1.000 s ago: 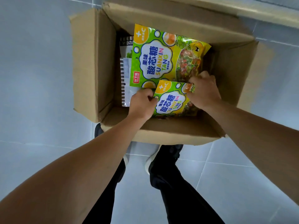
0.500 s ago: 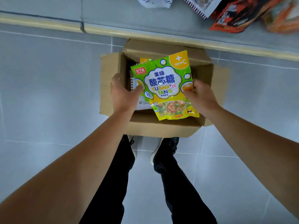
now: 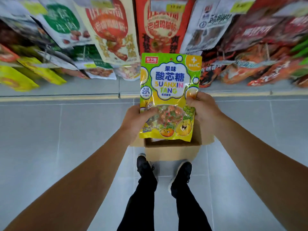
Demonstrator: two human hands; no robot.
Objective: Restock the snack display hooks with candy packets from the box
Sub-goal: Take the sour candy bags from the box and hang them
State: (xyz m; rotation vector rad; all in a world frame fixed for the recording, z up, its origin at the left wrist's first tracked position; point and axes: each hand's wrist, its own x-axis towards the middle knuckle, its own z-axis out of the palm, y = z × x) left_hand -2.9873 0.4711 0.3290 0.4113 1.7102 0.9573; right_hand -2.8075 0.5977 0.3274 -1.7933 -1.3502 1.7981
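Candy packet [image 3: 170, 90] held upright above the open cardboard box [image 3: 172, 150], below the hanging snack bags [image 3: 113, 30]. Left hand [image 3: 138, 120] grips its lower left edge; right hand [image 3: 202, 107] pinches its right edge

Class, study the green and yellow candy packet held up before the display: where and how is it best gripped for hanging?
Grip the candy packet by its lower side edges, from left and right, as the left hand and right hand do. It stands upright and flat, so this probably leaves the top edge free for a hook.
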